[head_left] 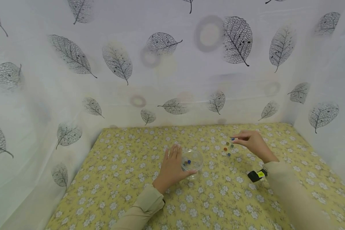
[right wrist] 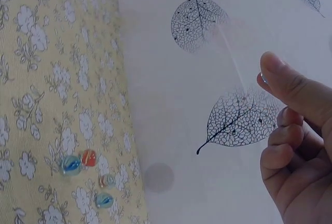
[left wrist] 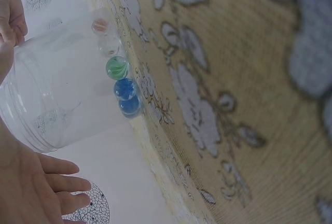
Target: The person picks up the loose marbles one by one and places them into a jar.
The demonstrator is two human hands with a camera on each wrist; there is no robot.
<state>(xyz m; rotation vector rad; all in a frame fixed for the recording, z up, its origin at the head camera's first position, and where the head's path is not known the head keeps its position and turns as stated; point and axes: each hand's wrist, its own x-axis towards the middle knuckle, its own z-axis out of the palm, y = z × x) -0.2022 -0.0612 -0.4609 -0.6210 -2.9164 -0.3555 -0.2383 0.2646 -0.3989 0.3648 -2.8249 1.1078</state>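
Note:
A clear plastic jar [head_left: 200, 163] stands upright on the cloth, with several marbles on its bottom. Blue [left wrist: 125, 88], green [left wrist: 118, 68] and orange-streaked marbles [left wrist: 100, 26] show through its wall in the left wrist view. My left hand [head_left: 171, 166] is alongside the jar's left side, fingers straight and thumb stretched across the near side. Off to the right, my right hand [head_left: 251, 142] pinches a blue marble [head_left: 233, 139] between thumb and fingertip, mostly hidden in the right wrist view. Below it lie loose marbles, among them a red one [right wrist: 89, 157] and a blue-swirled one [right wrist: 71, 165].
A yellow flowered cloth [head_left: 118, 179] covers the table. White sheeting with leaf prints [head_left: 172, 73] rises behind it and on both sides. A black device with a yellow-green label [head_left: 256, 175] is at the right wrist.

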